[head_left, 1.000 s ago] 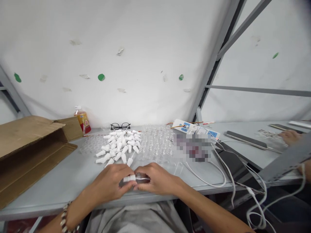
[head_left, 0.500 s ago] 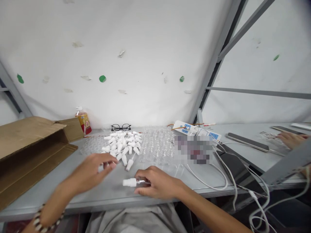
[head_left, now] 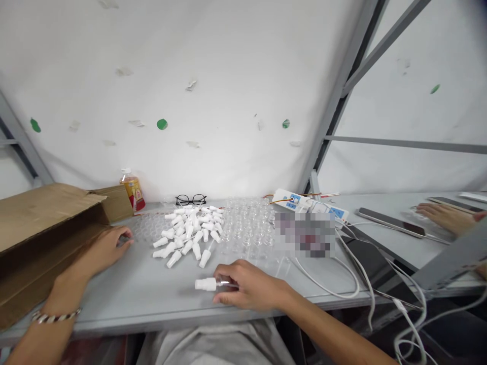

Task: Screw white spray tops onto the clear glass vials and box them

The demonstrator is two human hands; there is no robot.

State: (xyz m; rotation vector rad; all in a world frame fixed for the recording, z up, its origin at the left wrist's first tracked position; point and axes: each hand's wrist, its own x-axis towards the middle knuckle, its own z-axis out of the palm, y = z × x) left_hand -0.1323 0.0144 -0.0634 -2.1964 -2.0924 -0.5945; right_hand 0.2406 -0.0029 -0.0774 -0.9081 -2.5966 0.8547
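Note:
My right hand [head_left: 247,285] is wrapped round a small clear spray bottle [head_left: 207,284], which lies sideways with its white sprayer top pointing left. Over by the cardboard box, my left hand [head_left: 108,247] has its thumb and fingers apart, with nothing visible between them. A loose pile of white spray tops [head_left: 188,233] with thin tubes lies between and beyond the hands. Behind the right hand stand rows of clear empty bottles [head_left: 247,228]. More clear round pieces [head_left: 148,227] are grouped just beyond the left fingertips.
An open cardboard box [head_left: 49,218] takes up the left end of the grey table [head_left: 152,291]. Against the wall are a drink bottle [head_left: 133,190] and eyeglasses [head_left: 190,199]. To the right lie a power strip [head_left: 292,199], white cables and phones [head_left: 391,222]. Another person's hand [head_left: 449,215] is farther right.
My left hand has moved left, from the spray tops to beside the box. Some spray tops now lie spread at the pile's near left. My right hand still grips the bottle.

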